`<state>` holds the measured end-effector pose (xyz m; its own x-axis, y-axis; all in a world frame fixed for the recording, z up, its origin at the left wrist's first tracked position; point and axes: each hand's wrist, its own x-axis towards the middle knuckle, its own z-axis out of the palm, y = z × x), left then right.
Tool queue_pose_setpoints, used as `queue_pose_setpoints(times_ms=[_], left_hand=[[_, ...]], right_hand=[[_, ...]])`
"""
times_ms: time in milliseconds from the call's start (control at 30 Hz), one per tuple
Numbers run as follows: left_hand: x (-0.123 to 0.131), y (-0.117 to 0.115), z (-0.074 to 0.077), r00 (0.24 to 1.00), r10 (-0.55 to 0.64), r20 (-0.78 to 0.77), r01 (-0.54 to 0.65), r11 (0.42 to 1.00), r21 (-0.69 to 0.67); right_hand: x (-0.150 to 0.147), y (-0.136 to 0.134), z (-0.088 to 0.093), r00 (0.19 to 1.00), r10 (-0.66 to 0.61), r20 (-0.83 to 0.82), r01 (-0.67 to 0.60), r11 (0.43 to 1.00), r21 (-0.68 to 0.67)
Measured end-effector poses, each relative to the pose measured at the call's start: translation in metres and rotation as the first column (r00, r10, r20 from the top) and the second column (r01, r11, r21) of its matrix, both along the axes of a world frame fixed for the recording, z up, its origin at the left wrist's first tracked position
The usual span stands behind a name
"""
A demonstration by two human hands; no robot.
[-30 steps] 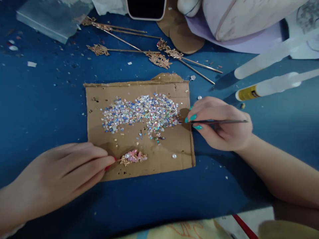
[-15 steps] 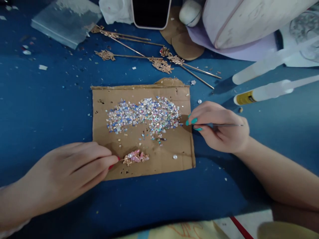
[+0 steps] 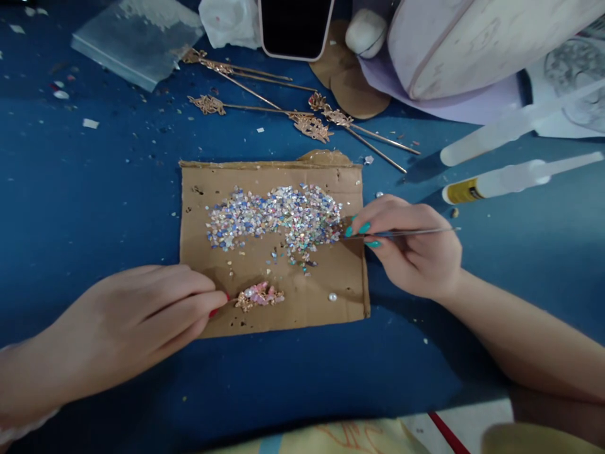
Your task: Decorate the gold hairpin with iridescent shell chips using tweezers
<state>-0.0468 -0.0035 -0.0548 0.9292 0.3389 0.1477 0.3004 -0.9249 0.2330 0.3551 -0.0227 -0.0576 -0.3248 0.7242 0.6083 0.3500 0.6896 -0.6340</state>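
At lower left of the frame, in the left hand [image 3: 158,315], pinched at the fingertips by its short stem end: a gold-coloured metal filigree ornament with pink pieces [image 3: 259,296], low over the cardboard, apparently so gripped to leave the decorated head uncovered. Right of centre, in the right hand [image 3: 413,246], pinched pencil-fashion between thumb and fingers: a slender grey metal tool, probably tweezers [image 3: 401,233], likely for fine control; tip beside shiny multicoloured chips [image 3: 274,214], too small to tell whether gripping one. Spread thinly, presumably to keep pieces separable, on a rectangular brown cardboard sheet [image 3: 305,312]. Farther out, at top centre, set apart from the sheet: gold-coloured filigree hairpins [image 3: 311,126]. At upper right, near the right hand: a white plastic bottle with yellow label [image 3: 466,191].
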Motion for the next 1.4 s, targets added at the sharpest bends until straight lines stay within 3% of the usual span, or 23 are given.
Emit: queue_pose_setpoints(times_ms=[167, 367, 533, 800, 1100, 1400], left_hand=[[0.001, -0.001, 0.001, 1.0, -0.022, 0.017, 0.022, 1.0, 0.013], [-0.001, -0.001, -0.002, 1.0, -0.01, 0.016, 0.01, 1.0, 0.012], [-0.007, -0.004, -0.009, 0.996, 0.074, 0.042, -0.071, 0.996, -0.053], [-0.007, -0.004, -0.007, 0.994, 0.088, 0.058, -0.083, 0.994, -0.075], [-0.007, -0.004, -0.009, 0.994, 0.089, 0.057, -0.085, 0.994, -0.065], [-0.006, -0.007, -0.008, 0.986, 0.125, 0.108, -0.115, 0.989, -0.093]], right_hand=[[0.0, 0.001, -0.007, 0.997, -0.078, 0.008, 0.078, 0.997, 0.022], [0.0, 0.002, -0.004, 0.997, -0.06, 0.048, 0.059, 0.998, 0.022], [0.001, 0.002, -0.001, 0.995, -0.046, 0.094, 0.047, 0.999, -0.008], [0.002, 0.001, -0.006, 0.998, -0.041, 0.037, 0.041, 0.999, -0.006], [0.003, -0.003, -0.009, 0.985, -0.17, 0.014, 0.171, 0.983, -0.07], [0.002, 0.0, -0.005, 0.993, -0.113, -0.014, 0.113, 0.993, -0.021]])
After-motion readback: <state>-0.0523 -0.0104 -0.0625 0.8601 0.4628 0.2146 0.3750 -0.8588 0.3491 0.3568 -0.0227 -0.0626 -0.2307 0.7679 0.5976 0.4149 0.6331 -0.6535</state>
